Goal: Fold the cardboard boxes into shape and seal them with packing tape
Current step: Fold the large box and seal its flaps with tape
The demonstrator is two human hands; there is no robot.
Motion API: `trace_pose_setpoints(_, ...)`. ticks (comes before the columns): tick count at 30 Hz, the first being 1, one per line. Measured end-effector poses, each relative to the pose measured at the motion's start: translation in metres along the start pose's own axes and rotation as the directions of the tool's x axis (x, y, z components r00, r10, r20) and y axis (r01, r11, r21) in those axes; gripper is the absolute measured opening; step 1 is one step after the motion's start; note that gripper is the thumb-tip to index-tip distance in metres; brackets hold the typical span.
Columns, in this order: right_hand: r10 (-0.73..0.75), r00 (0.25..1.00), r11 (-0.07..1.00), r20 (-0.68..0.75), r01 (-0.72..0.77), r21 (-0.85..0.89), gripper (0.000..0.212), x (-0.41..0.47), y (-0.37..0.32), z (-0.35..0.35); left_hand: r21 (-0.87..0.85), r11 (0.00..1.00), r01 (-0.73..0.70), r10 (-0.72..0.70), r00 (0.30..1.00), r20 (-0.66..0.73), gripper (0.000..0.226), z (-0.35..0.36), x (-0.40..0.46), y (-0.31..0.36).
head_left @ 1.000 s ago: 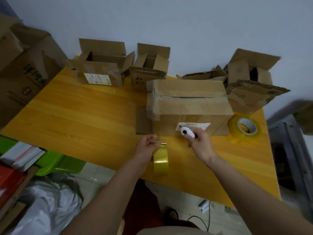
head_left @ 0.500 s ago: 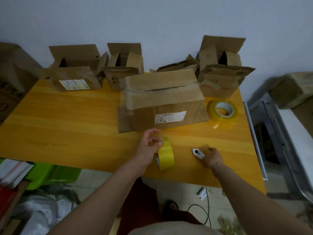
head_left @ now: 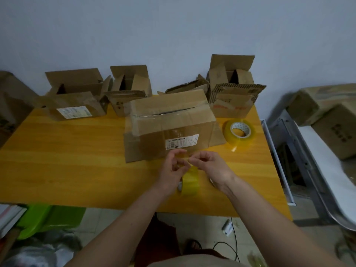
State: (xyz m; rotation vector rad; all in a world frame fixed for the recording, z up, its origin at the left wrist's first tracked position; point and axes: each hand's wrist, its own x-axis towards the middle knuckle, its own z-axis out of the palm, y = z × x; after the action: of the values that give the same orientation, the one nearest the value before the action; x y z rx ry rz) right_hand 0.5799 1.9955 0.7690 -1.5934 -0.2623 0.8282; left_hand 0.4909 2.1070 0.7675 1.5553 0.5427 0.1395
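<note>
A yellow wooden table (head_left: 67, 160) stands against a pale blue-grey wall (head_left: 173, 35); its near edge runs above a tiled floor (head_left: 107, 220), and its left half lies bare between that edge and the boxes; along the wall stand three open cardboard boxes, the left open box (head_left: 75, 105), the middle open box (head_left: 129, 91) and the right open box (head_left: 233, 93), with a flattened carton (head_left: 186, 86) between the last two; in front of them sits the closed box (head_left: 173, 126), its top flaps nearly meeting, a white label (head_left: 182, 142) on its near face; just right of it a large tape roll (head_left: 239, 132) lies flat near the table's right edge; at the near centre a yellow tape roll (head_left: 190, 180) stands on edge, close to the front edge; the left hand (head_left: 172, 170) grips this roll from its left side, fingers curled; the right hand (head_left: 210, 166) pinches with thumb and forefinger at the top of the roll, apparently at the loose tape end, though motion blur hides the strip itself; both hands sit just before the closed box, not touching it; beyond the right edge, a metal frame (head_left: 292, 147) and more stacked cartons (head_left: 327, 116); at lower left, a green plastic stool (head_left: 48, 218); on the floor, a black cable (head_left: 233, 245).
</note>
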Motion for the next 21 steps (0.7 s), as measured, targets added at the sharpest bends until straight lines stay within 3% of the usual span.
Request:
trace_pose_setpoints(8, 0.104, 0.992, 0.992, -0.073, -0.099, 0.073, 0.028, -0.002, -0.009, -0.002, 0.033, 0.998, -0.047, 0.048, 0.998, -0.036, 0.023, 0.01, 0.003, 0.0)
trace_pose_setpoints(11, 0.143, 0.983, 0.99, -0.113, -0.141, 0.02, 0.017, 0.002, -0.014, -0.005, 0.028, 0.998, -0.062, 0.064, 0.996, -0.068, 0.029, 0.014, 0.003, -0.003)
trace_pose_setpoints(21, 0.182, 0.98, 0.943, -0.081, -0.197, -0.266, 0.022, 0.009, -0.024, -0.015, 0.137, 0.989, -0.05, 0.061, 0.995, -0.079, 0.019, 0.018, 0.01, -0.008)
